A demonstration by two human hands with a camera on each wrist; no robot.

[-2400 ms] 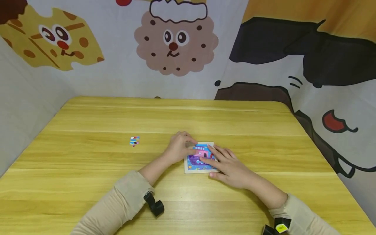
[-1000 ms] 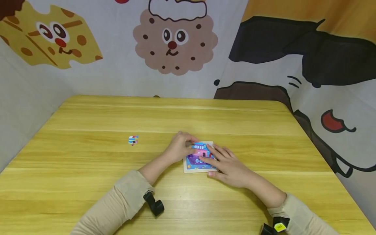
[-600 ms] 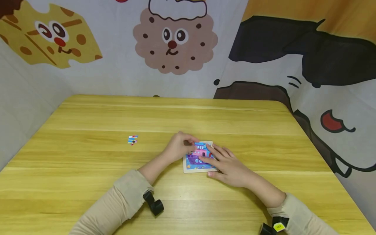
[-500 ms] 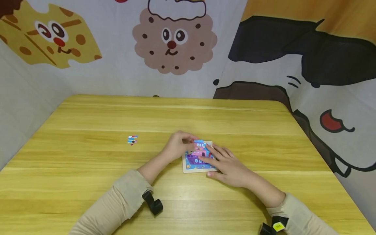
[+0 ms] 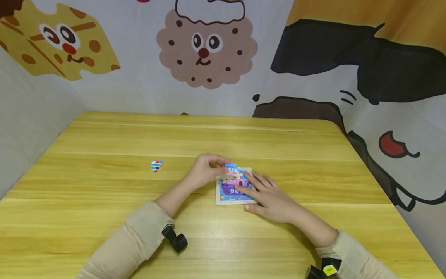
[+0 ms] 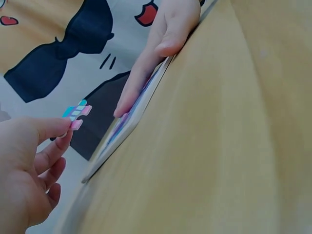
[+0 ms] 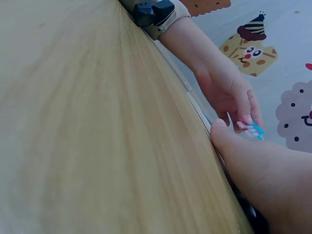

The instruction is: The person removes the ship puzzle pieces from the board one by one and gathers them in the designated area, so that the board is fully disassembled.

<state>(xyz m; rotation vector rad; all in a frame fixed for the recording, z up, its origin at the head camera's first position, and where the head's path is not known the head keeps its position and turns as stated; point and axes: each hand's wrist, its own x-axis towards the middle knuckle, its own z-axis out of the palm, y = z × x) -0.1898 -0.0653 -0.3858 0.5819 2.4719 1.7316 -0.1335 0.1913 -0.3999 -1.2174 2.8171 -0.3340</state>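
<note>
My left hand [image 5: 203, 169] pinches a jigsaw puzzle piece [image 6: 78, 114] between thumb and fingers. Blue, white and pink colour the piece, and it is held up off the board in the left wrist view. Below it lies a small jigsaw puzzle board [image 5: 223, 203] with a pale border and a purple and pink ship picture. A bare pale patch shows in the picture's upper left. My right hand [image 5: 271, 199] rests on the board's right side with fingers spread and straight. Its fingers cover part of the picture.
Left of the board, loose puzzle pieces [image 5: 156, 166] lie close together on the wooden table [image 5: 104, 186]; their number is hard to tell. A curtain [image 5: 139, 93] with cartoon prints hangs behind the table. Black devices [image 5: 175, 239] are strapped at both wrists.
My left hand has lifted a puzzle piece out of the board's upper left and drawn it up and leftward, baring a pale patch. The right hand has stayed on the board.
</note>
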